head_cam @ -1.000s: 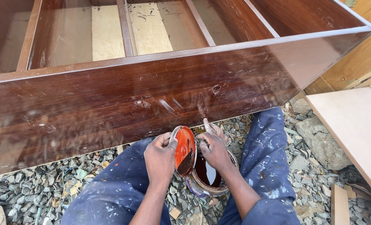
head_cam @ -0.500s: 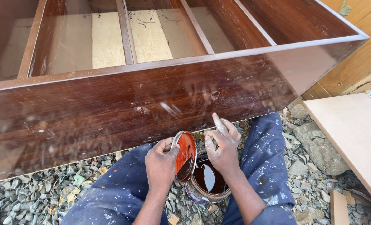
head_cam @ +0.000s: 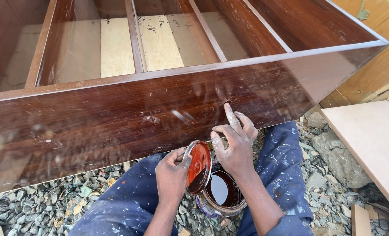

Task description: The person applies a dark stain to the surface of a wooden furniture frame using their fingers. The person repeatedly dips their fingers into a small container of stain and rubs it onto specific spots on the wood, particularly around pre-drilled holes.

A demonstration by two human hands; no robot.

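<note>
While the left hand (head_cam: pixel 172 172) pinches a round, stain-coated lid (head_cam: pixel 199 167) upright over an open tin (head_cam: pixel 220 196) of dark wood stain, the right hand (head_cam: pixel 233 146) reaches one raised forefinger to the glossy side panel (head_cam: pixel 129 118) of a large brown cabinet (head_cam: pixel 212 57), its other fingers (head_cam: pixel 218 131) curled loosely and holding nothing; the tin sits on the gravel (head_cam: pixel 45 209) between the person's paint-flecked blue trousers (head_cam: pixel 286 166), just near of the panel. Tilted as it is, the wet lid could drip onto the trousers or stones; a knee nudging the tin might tip it on the uneven gravel; a stained fingertip could smear the finish. A pale board (head_cam: pixel 373 140) lies at right, with a large rock (head_cam: pixel 338 157) beside it; the cabinet's bulk blocks everything farther off.
</note>
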